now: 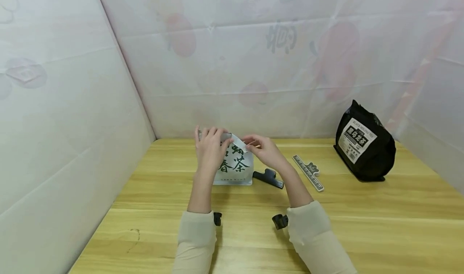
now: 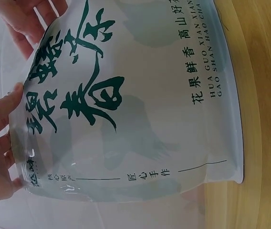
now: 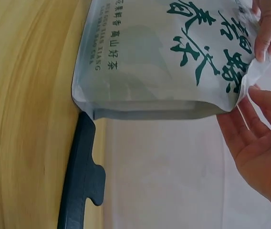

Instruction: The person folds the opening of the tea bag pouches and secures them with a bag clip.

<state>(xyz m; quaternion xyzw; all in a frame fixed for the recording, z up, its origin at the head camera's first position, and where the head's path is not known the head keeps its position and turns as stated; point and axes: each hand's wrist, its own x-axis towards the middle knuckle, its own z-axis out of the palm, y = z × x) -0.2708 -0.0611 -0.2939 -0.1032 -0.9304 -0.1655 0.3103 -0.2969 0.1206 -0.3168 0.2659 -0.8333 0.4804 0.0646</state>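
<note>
White foil tea pouch with green lettering (image 1: pixel 235 165) upright mid-table on wooden tabletop (image 1: pixel 362 225). Left hand (image 1: pixel 209 151) gripping top edge, right hand (image 1: pixel 262 150) pinching top corner. Risk: uneven pull tipping pouch onto black sealing clip (image 1: pixel 268 178) just beside base.

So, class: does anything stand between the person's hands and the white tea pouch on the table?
Nothing visible does. The left hand and the right hand already hold the top edge of the white tea pouch. The black clip lies beside the pouch's base, out of the way.
</note>
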